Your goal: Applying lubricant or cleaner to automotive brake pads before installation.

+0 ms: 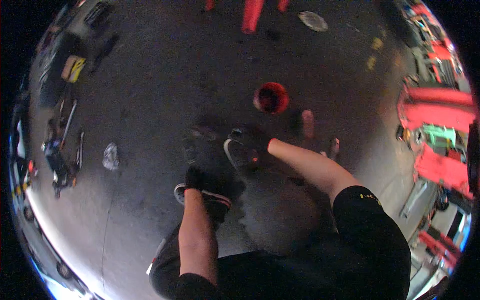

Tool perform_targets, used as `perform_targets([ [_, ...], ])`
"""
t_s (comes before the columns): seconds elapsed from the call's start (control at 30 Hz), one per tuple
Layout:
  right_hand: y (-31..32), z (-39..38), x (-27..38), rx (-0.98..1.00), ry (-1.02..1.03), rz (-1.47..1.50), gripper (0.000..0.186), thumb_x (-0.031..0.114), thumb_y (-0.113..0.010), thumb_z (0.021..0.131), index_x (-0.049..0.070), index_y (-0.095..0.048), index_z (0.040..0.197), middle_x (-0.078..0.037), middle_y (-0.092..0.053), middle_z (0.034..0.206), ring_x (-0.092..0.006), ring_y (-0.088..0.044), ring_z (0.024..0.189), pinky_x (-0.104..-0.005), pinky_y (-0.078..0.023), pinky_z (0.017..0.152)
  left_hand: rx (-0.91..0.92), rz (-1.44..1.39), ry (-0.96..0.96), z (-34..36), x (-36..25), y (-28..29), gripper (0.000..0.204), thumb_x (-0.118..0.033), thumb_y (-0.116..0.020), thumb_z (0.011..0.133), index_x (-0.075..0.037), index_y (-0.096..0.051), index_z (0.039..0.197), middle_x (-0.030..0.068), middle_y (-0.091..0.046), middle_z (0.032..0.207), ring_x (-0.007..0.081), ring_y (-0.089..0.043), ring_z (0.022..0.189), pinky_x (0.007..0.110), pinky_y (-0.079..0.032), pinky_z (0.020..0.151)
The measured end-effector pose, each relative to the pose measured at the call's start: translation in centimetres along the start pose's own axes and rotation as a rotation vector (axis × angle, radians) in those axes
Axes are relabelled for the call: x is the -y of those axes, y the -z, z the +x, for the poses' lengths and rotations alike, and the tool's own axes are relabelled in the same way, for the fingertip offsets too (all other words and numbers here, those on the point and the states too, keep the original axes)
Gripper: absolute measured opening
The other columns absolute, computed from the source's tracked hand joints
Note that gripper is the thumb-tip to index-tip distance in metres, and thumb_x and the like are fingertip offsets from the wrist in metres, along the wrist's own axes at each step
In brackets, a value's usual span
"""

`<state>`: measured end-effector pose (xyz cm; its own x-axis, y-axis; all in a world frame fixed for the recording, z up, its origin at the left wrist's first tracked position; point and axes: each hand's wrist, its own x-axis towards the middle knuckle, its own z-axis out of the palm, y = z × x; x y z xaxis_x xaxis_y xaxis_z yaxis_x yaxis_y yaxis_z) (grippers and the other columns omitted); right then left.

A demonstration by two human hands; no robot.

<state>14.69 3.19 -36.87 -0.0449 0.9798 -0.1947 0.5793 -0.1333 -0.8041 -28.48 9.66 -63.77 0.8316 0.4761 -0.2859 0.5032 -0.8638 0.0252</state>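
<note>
Both my hands wear black gloves with red cuffs and reach down over the dark floor. My left hand is low beside a black shoe with a white sole; its fingers melt into the dark floor. My right hand reaches in from the right, over the other black shoe. Its fingers are blurred, so what either hand holds, if anything, cannot be made out. A faint dark shape lies between the hands. Beyond my right hand stands a round red container with a dark inside.
A reddish oblong thing lies right of the container. Red equipment lines the right side. At left are a jack-like tool with long handles, a crumpled clear bag and a yellow-marked box. Red legs stand ahead.
</note>
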Motion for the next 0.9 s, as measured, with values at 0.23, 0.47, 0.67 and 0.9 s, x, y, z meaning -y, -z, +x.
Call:
perform_targets([
  [0.23, 12.9, -17.1, -8.2, -0.605, -0.696, -0.259, 0.048, 0.047, -0.054, 0.095, 0.007, -0.067, 0.118, -0.018, -0.072, 0.099, -0.0401, -0.068, 0.097, -0.0467, -0.053, 0.081, -0.072, -0.272, -0.166, 0.7, -6.4, -0.1, 0.027, -0.012, -0.061, 0.093, -0.002, -0.064, 0.117, 0.0163, -0.066, 0.117, 0.0296, -0.062, 0.108, 0.039, -0.05, 0.095],
  [0.47, 8.4, -21.1, -26.4, -0.196, -1.024, -0.507, 0.056, 0.049, -0.045, 0.097, 0.012, -0.055, 0.138, -0.022, -0.065, 0.124, -0.0399, -0.066, 0.106, -0.0499, -0.051, 0.091, -0.062, -0.41, -0.139, -1.5, -10.4, 4.8, 0.026, -0.012, -0.061, 0.093, -0.002, -0.064, 0.117, 0.0157, -0.066, 0.117, 0.029, -0.063, 0.107, 0.039, -0.05, 0.094],
  [0.67, 8.5, -20.7, -24.3, -0.436, -0.791, -0.615, 0.056, 0.049, -0.049, 0.094, 0.009, -0.062, 0.131, -0.023, -0.066, 0.122, -0.0402, -0.065, 0.108, -0.0481, -0.051, 0.092, -0.031, -0.531, -0.078, -2.2, -11.7, 7.7, 0.026, -0.012, -0.06, 0.093, -0.002, -0.064, 0.117, 0.0152, -0.066, 0.116, 0.0285, -0.063, 0.106, 0.039, -0.05, 0.093],
  [0.9, 7.4, -22.7, -13.3, -0.482, -0.935, -0.269, 0.046, 0.043, -0.053, 0.092, 0.002, -0.071, 0.105, -0.028, -0.069, 0.102, -0.0452, -0.066, 0.095, -0.0526, -0.051, 0.085, 0.001, -0.724, -0.033, 0.2, -12.0, 10.6, 0.026, -0.012, -0.06, 0.094, -0.002, -0.064, 0.118, 0.0146, -0.066, 0.116, 0.0279, -0.063, 0.106, 0.039, -0.05, 0.092],
])
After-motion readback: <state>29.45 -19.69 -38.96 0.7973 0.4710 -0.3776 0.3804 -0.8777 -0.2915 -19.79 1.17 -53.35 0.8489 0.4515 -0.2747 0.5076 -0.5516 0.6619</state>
